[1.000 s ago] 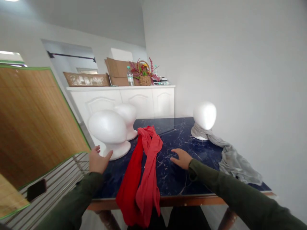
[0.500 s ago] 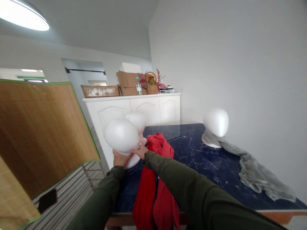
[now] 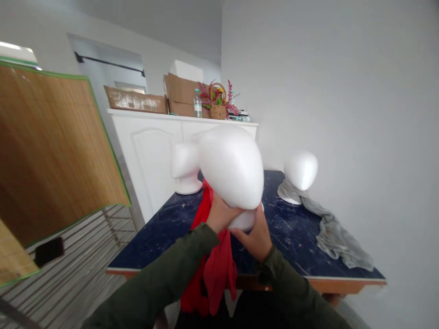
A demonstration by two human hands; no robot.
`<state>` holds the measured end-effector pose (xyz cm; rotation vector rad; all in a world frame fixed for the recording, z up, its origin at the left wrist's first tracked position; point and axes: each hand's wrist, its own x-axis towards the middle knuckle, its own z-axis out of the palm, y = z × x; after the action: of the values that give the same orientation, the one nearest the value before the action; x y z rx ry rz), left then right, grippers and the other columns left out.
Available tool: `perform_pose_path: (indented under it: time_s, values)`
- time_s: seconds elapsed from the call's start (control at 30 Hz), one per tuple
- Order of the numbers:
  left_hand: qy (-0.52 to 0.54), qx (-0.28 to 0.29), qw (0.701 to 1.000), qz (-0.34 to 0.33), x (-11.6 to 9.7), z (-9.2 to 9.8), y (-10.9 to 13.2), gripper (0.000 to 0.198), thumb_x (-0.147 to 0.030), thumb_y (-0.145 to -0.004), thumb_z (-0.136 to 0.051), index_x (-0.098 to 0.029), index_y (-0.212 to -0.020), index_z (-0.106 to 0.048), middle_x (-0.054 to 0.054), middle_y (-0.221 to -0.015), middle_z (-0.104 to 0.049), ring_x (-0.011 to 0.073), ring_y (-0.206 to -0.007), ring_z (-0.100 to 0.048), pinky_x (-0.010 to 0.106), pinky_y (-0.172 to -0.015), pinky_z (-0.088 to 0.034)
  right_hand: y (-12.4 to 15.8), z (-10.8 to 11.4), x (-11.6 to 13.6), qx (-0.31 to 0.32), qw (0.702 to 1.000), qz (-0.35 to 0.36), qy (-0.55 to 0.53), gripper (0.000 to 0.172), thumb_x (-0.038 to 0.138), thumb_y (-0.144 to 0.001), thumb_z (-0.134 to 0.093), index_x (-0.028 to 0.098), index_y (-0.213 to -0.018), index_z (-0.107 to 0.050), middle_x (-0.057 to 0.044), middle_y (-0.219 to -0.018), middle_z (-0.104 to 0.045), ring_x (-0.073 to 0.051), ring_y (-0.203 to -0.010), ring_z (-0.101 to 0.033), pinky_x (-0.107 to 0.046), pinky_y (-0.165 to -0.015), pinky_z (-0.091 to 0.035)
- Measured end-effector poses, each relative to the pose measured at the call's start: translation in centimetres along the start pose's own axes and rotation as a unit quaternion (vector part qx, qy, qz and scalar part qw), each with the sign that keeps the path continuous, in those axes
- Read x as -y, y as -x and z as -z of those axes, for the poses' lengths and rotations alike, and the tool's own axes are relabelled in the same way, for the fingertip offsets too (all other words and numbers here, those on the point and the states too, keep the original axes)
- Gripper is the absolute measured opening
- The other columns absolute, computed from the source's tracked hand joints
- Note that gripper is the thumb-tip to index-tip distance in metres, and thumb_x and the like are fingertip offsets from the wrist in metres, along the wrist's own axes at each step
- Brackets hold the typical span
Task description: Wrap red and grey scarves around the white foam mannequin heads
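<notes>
A white mannequin head (image 3: 231, 164) is gripped at its neck from both sides, over the middle of the dark blue table. My left hand (image 3: 221, 214) closes on the left of the neck, and my right hand (image 3: 255, 235) wraps the right. The head blocks part of what lies behind it. A red scarf (image 3: 219, 274) lies under and in front of it, hanging over the table's front edge. Another mannequin head (image 3: 187, 162) stands at the left back. At the right, a third mannequin head (image 3: 301, 170) has a grey scarf (image 3: 338, 237) around its neck, trailing across the table.
The marbled table (image 3: 161, 233) has a wooden front edge. Behind it a white cabinet (image 3: 147, 151) carries cardboard boxes (image 3: 181, 96), a bottle (image 3: 198, 104) and a flower basket (image 3: 217, 111). At left are a metal rack (image 3: 89, 246), a phone (image 3: 50, 251) and a bamboo mat (image 3: 58, 151).
Both hands have carried the mannequin head from the left side to the table's middle, nearer to me, over the red scarf. My view has also shifted.
</notes>
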<state>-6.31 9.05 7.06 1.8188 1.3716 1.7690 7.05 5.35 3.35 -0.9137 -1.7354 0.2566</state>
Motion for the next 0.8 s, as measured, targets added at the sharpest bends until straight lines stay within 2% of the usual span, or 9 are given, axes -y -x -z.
perform_pose_path:
  time_s: [0.1, 0.17, 0.23, 0.33, 0.43, 0.5, 0.6, 0.7, 0.8]
  values:
    - [0.073, 0.070, 0.995, 0.001, 0.3, -5.9, 1.1, 0.104, -0.041, -0.046, -0.082, -0.012, -0.130, -0.027, 0.018, -0.129, -0.045, 0.0292, -0.118, -0.045, 0.043, -0.101, -0.036, 2.6, 3.0, -3.6, -0.046, 0.995, -0.052, 0.065, 0.099, 0.049, -0.068, -0.064, 0.013, -0.142, -0.008, -0.018, -0.144, -0.023, -0.034, -0.133, -0.022, -0.052, -0.108, -0.020]
    - [0.125, 0.122, 0.985, 0.010, 1.1, -8.8, 1.4, 0.105, -0.037, -0.044, -0.084, -0.012, -0.129, -0.028, 0.019, -0.128, -0.046, 0.0296, -0.118, -0.045, 0.045, -0.101, -0.035, 3.7, 4.3, -5.7, -0.049, 0.993, -0.074, 0.082, 0.100, 0.048, -0.069, -0.063, 0.011, -0.142, -0.005, -0.020, -0.145, -0.019, -0.033, -0.134, -0.019, -0.052, -0.109, -0.019]
    - [0.162, 0.158, 0.974, 0.016, 2.1, -10.5, 1.4, 0.104, -0.033, -0.042, -0.085, -0.012, -0.128, -0.031, 0.019, -0.128, -0.046, 0.0305, -0.117, -0.045, 0.047, -0.101, -0.034, 4.4, 5.0, -7.3, -0.033, 0.992, -0.086, 0.083, 0.099, 0.045, -0.070, -0.063, 0.011, -0.142, -0.003, -0.020, -0.145, -0.016, -0.033, -0.135, -0.017, -0.051, -0.109, -0.020]
    - [0.173, 0.188, 0.967, 0.010, 3.3, -11.4, 1.3, 0.099, -0.032, -0.043, -0.084, -0.011, -0.126, -0.035, 0.020, -0.127, -0.048, 0.0313, -0.117, -0.045, 0.048, -0.101, -0.033, 5.0, 5.1, -8.8, -0.001, 0.993, -0.098, 0.068, 0.095, 0.040, -0.071, -0.061, 0.014, -0.142, -0.003, -0.017, -0.146, -0.016, -0.031, -0.135, -0.020, -0.050, -0.108, -0.023]
    - [0.136, 0.241, 0.961, -0.020, 3.9, -10.6, 1.2, 0.091, -0.032, -0.048, -0.082, -0.012, -0.126, -0.038, 0.019, -0.127, -0.049, 0.0307, -0.117, -0.046, 0.046, -0.100, -0.035, 5.3, 4.9, -9.3, 0.006, 0.993, -0.108, 0.040, 0.092, 0.036, -0.072, -0.060, 0.017, -0.142, -0.003, -0.015, -0.146, -0.018, -0.030, -0.133, -0.024, -0.049, -0.106, -0.028]
    - [0.042, 0.281, 0.958, -0.034, 4.1, -9.0, 1.2, 0.087, -0.031, -0.050, -0.080, -0.014, -0.125, -0.042, 0.017, -0.126, -0.051, 0.0302, -0.116, -0.048, 0.043, -0.100, -0.036, 5.4, 4.7, -9.4, -0.011, 0.993, -0.118, 0.009, 0.092, 0.034, -0.072, -0.060, 0.018, -0.142, -0.002, -0.016, -0.144, -0.023, -0.029, -0.130, -0.030, -0.047, -0.103, -0.033]
    - [-0.159, 0.260, 0.952, -0.007, 4.4, -5.8, 1.7, 0.082, -0.030, -0.056, -0.075, -0.009, -0.127, -0.041, 0.022, -0.129, -0.046, 0.0354, -0.121, -0.042, 0.046, -0.102, -0.031, 5.5, 4.7, -9.3, -0.047, 0.988, -0.147, -0.023, 0.093, 0.032, -0.073, -0.059, 0.017, -0.142, 0.002, -0.016, -0.133, -0.038, -0.027, -0.119, -0.044, -0.046, -0.096, -0.041]
    - [-0.358, 0.226, 0.903, 0.076, 4.8, -2.6, 2.5, 0.076, -0.034, -0.065, -0.067, -0.007, -0.129, -0.038, 0.026, -0.126, -0.047, 0.0403, -0.120, -0.042, 0.053, -0.097, -0.033, 5.5, 4.7, -9.2, -0.067, 0.984, -0.163, -0.026, 0.094, 0.032, -0.072, -0.061, 0.016, -0.142, -0.002, -0.017, -0.127, -0.044, -0.026, -0.112, -0.048, -0.045, -0.091, -0.044]
    - [-0.434, 0.260, 0.854, 0.125, 5.2, -0.9, 2.9, 0.049, -0.025, -0.070, -0.061, -0.009, -0.115, -0.051, 0.020, -0.106, -0.061, 0.0351, -0.104, -0.056, 0.046, -0.087, -0.043, 5.6, 4.8, -9.0, -0.077, 0.984, -0.161, -0.027, 0.094, 0.033, -0.070, -0.063, 0.013, -0.142, -0.007, -0.018, -0.127, -0.043, -0.027, -0.113, -0.047, -0.043, -0.089, -0.044]
